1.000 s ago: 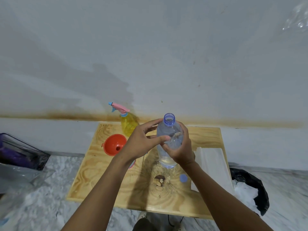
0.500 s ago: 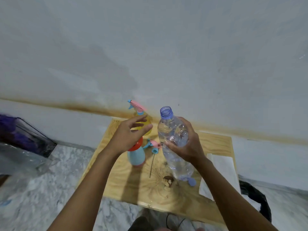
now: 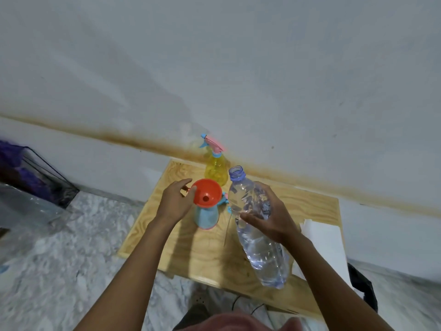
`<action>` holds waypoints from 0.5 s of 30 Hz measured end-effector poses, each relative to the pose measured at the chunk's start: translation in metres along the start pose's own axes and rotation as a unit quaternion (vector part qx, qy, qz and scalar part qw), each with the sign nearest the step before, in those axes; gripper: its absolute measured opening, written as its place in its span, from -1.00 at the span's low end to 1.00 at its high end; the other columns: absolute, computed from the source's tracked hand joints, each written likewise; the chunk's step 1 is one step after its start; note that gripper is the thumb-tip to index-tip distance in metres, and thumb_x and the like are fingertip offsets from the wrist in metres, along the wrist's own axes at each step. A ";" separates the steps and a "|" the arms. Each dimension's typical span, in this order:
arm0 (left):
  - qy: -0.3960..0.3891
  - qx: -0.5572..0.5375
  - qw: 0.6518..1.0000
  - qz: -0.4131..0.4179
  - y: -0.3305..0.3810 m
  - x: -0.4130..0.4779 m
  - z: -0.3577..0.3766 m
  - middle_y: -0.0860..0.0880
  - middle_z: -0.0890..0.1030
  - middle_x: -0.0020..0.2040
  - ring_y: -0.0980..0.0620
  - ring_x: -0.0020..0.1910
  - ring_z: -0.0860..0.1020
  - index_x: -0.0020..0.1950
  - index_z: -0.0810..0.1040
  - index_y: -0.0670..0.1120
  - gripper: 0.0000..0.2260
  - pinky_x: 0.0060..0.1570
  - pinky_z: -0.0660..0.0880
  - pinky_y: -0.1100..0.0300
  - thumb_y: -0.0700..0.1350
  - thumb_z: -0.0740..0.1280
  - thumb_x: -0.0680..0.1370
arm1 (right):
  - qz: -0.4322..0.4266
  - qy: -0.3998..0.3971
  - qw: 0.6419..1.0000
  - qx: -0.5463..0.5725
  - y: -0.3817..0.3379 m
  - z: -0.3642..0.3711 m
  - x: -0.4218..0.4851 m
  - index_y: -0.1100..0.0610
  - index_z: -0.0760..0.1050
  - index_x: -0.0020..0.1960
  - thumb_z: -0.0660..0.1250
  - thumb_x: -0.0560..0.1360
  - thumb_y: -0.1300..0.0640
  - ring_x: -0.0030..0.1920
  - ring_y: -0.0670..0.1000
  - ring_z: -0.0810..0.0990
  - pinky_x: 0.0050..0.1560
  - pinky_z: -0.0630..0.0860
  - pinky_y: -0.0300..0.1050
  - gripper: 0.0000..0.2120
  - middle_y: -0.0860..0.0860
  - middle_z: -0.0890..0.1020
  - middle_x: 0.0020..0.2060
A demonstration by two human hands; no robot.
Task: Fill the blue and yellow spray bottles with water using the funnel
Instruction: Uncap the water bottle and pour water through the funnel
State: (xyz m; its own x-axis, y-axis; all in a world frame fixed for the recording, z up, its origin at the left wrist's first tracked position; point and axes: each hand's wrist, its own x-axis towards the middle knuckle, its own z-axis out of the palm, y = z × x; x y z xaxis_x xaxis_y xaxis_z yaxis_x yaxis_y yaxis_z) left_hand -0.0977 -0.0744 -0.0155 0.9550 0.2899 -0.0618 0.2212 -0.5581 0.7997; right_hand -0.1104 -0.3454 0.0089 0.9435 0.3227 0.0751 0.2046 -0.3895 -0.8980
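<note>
1. Off the top of the funnel [image 3: 205, 193] and round to its left side is where the left hand [image 3: 175, 203] has gone since half a second ago, so the orange mouth now shows.
2. That hand pinches the funnel's left rim, thumb on the edge and forefinger reaching just behind it.
3. Spout down, the funnel sits in the neck of the blue spray bottle [image 3: 207, 217], which stands upright mid-bench.
4. Earlier the water bottle [image 3: 265, 254] had its base down by the bench [image 3: 191, 254]. It is now raised and tilted, with its uncapped neck up beside the funnel and its base over the near edge.
5. Round the bottle's upper half, the right hand [image 3: 269, 218] is grasping it firmly.
6. A loose spray head [image 3: 224, 199] lies between the blue bottle and the water bottle, just behind the funnel.
7. Near the back edge, against the stained wall [image 3: 238, 68], the yellow spray bottle [image 3: 216, 172] stands with its sprayer on, just behind the funnel.
8. A white sheet [image 3: 322, 242] covers the bench's right side.
9. Bare wood lies in front of the blue bottle, towards the near edge.
10. On the floor [image 3: 59, 259], a wire basket [image 3: 45, 182] sits well to the left and a black bag [image 3: 362, 285] is at the right corner.
</note>
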 end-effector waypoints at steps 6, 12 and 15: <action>0.017 -0.003 1.000 0.013 -0.003 0.004 0.003 -0.02 0.60 -0.03 0.02 -0.16 0.53 0.27 0.62 -0.11 -0.73 -0.03 0.41 0.24 -0.09 0.36 0.59 | 0.023 -0.030 0.999 -0.009 0.003 0.009 0.002 -0.08 0.33 0.42 0.59 0.35 -0.05 0.04 -0.22 0.66 0.01 0.53 -0.38 -0.28 -0.22 0.63 0.12; 0.029 -0.009 0.999 0.027 -0.005 0.005 0.003 -0.01 0.60 -0.10 0.06 -0.18 0.53 0.17 0.67 -0.16 -0.79 -0.09 0.44 0.25 -0.15 0.37 0.58 | 0.048 -0.052 0.997 -0.030 0.004 0.013 0.005 -0.09 0.32 0.46 0.55 0.35 -0.16 0.10 -0.30 0.61 0.03 0.49 -0.45 -0.24 -0.27 0.60 0.17; 0.029 -0.041 0.999 0.019 -0.006 0.005 0.003 0.01 0.63 -0.14 0.15 -0.23 0.54 0.12 0.69 -0.16 -0.82 -0.17 0.47 0.41 -0.18 0.38 0.56 | 0.058 -0.060 0.996 -0.035 0.005 0.015 0.006 -0.18 0.32 0.41 0.55 0.36 -0.14 0.09 -0.31 0.61 0.00 0.51 -0.44 -0.30 -0.31 0.58 0.16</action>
State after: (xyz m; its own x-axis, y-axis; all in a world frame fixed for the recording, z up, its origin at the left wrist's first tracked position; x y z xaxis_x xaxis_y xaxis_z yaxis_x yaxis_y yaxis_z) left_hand -0.0939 -0.0717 -0.0224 0.9490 0.3153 0.0018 0.1662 -0.5050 0.8470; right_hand -0.1076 -0.3326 -0.0015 0.9248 0.3711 -0.0835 0.1179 -0.4883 -0.8647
